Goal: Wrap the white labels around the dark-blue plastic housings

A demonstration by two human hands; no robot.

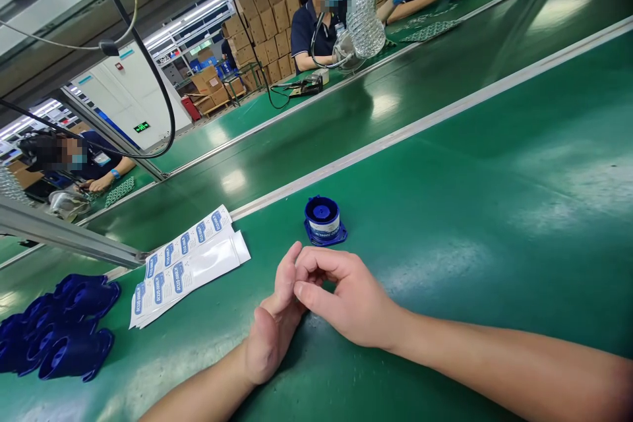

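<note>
My left hand (274,336) is just above the green table, thumb apart and fingers stretched toward my right hand. My right hand (353,297) is curled, its thumb and forefinger closed together against the fingers of my left hand. Whether anything small lies between them is hidden. Just beyond my fingertips a blue round housing (324,221) with a flanged base stands upright, a white and blue label around its side. To the left lie overlapping sheets of labels (190,267), printed in blue and white; part of one sheet is bare backing.
Several blue housings (74,346) lie clustered at the left edge. A pale rail (425,128) runs along the green table (445,211) before a conveyor belt (277,145). A metal post (69,231) stands left. Co-workers (321,26) sit across, near a foil duct (366,6).
</note>
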